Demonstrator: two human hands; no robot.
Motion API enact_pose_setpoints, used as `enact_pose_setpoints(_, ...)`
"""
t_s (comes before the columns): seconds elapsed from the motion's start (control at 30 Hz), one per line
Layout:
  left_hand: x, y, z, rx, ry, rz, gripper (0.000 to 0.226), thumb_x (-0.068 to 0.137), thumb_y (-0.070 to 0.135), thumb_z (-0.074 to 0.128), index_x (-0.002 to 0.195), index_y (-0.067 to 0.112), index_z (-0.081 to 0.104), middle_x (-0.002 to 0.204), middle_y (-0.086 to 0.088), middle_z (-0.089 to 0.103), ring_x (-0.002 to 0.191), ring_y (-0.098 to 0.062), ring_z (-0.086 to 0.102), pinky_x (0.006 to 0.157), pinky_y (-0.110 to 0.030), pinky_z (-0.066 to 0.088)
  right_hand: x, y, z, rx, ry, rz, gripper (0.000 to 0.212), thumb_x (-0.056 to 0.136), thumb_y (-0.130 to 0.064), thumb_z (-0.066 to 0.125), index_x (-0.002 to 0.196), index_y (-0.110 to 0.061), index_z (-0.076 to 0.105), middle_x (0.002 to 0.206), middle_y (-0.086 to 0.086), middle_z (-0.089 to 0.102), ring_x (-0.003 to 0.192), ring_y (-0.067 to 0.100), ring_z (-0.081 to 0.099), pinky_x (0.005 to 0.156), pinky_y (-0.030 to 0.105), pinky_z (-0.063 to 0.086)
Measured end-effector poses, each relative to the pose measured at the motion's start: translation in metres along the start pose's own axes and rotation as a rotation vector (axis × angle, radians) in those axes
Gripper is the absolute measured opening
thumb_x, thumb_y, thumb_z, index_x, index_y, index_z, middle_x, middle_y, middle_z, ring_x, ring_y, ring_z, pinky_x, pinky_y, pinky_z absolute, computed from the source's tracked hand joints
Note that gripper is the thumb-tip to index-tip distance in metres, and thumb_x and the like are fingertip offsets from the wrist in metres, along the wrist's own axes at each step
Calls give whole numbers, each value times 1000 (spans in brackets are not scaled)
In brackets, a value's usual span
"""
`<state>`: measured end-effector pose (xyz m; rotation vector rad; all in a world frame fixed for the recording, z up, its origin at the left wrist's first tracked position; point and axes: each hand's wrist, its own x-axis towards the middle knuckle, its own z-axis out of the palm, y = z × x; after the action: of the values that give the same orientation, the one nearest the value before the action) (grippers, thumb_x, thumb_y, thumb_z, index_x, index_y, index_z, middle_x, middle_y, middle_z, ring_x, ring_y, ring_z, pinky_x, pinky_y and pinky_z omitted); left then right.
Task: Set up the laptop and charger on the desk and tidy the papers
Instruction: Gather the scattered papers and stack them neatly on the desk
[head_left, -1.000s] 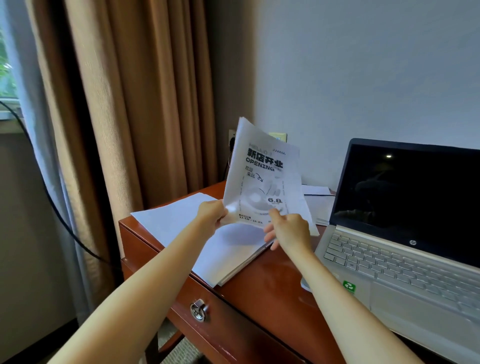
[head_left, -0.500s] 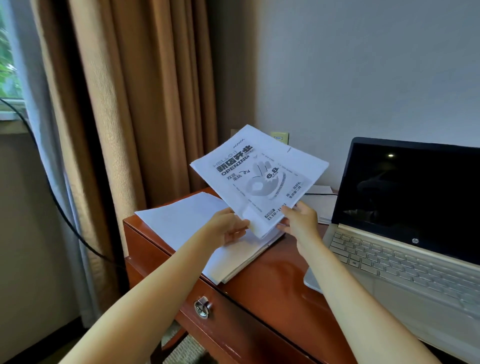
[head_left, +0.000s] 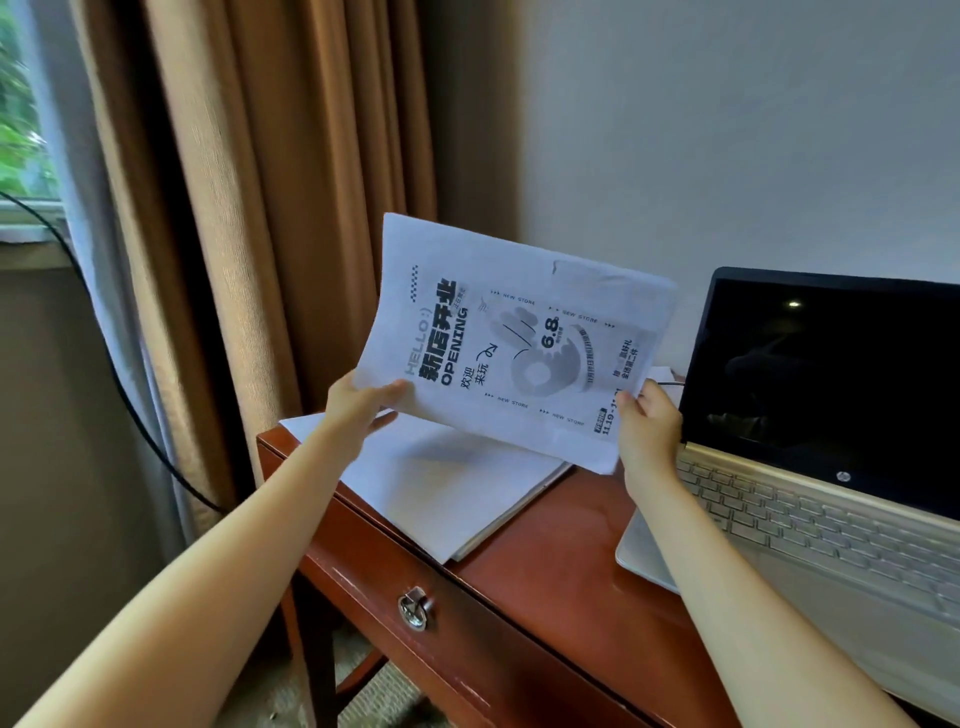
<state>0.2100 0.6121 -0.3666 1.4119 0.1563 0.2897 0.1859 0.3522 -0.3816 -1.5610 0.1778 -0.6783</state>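
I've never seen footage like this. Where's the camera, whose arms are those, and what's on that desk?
There is no machine here: a person wears a camera on the head, looking forward and down, so you see their own arms. The left hand and right hand each pinch an edge of a printed flyer, held up above the wooden desk. On the desk lies a stack of white papers, and to the right an open laptop with a dark screen. A brown curtain hangs at the left.
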Motion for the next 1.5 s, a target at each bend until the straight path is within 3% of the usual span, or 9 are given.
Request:
enact_pose_setpoints(0.1, -1, -1, -9, 12, 10, 24, 28, 86, 6, 64, 109, 16, 52, 111, -5, 59, 98, -21, 58, 82, -32, 48, -4, -6, 2, 42, -48, -35, 11, 93, -3, 46, 87, 1, 55, 91, 30, 59, 78, 21, 49, 72, 31, 38)
enact_pose_setpoints(0.27, 2, -14, -19, 115, 127, 89, 30, 87, 7, 64, 115, 9, 53, 94, -4, 58, 66, -9, 54, 46, -14, 49, -10, -15, -2, 39, -168, -30, 14, 92, -24, 57, 91, -10, 59, 88, 13, 58, 82, 18, 51, 72, 30, 39)
enact_pose_setpoints(0.4, 11, -17, -20, 216, 168, 105, 37, 87, 5, 61, 123, 2, 55, 116, -15, 62, 82, -19, 57, 72, -26, 46, -11, -17, 0, -29, -130, -33, 26, 92, -18, 52, 88, 8, 57, 73, 14, 46, 71, 17, 37, 62, 28, 27)
enact_pose_setpoints(0.57, 19, -7, -24, 546, 174, 144, 52, 87, 20, 65, 135, 10, 46, 127, -10, 56, 111, -29, 56, 79, -30, 46, -14, -15, 5, 22, -115, 130, 22, 90, -9, 49, 73, -19, 59, 87, 23, 63, 76, 23, 53, 70, 36, 47)
enact_pose_setpoints(0.77, 26, -13, -34, 913, 215, 186, 49, 91, 25, 57, 137, 13, 42, 132, -14, 52, 121, -31, 48, 99, -39, 39, -28, -6, 28, 183, -159, 343, 20, 92, 3, 37, 104, -3, 52, 94, 13, 60, 68, 19, 55, 58, 30, 47)
enact_pose_setpoints(1.0, 32, -14, -39, 1217, 153, 164, 40, 95, 16, 39, 135, 16, 43, 134, -16, 45, 123, -36, 42, 103, -43, 34, -57, 4, 60, 105, -318, 424, 22, 90, 2, 37, 95, -10, 55, 91, 7, 62, 91, 28, 61, 89, 46, 50)
enact_pose_setpoints(1.2, 35, -36, -44, 1442, -62, 45, 42, 99, 31, 27, 132, 9, 42, 136, -15, 43, 125, -34, 41, 102, -45, 33, -64, -8, 46, -222, -555, 500, 17, 92, -13, 40, 100, -11, 55, 80, 11, 65, 55, 19, 61, 34, 19, 44)
enact_pose_setpoints(1.3, 35, -40, -38, 1453, -36, 96, 42, 100, 31, 27, 134, 12, 41, 137, -14, 44, 126, -32, 41, 100, -46, 31, -56, -6, 42, -377, -523, 428, 15, 92, -12, 43, 95, -7, 57, 56, 6, 56, 31, 9, 43, 31, 12, 28)
enact_pose_setpoints(1.5, 39, -35, -19, 1360, -88, 119, 44, 98, 29, 33, 140, 15, 37, 140, -14, 43, 126, -32, 42, 102, -44, 33, -52, -6, 40, -234, -487, 553, 6, 93, -6, 48, 97, -4, 52, 58, 8, 54, 23, 4, 42, 27, 12, 31)
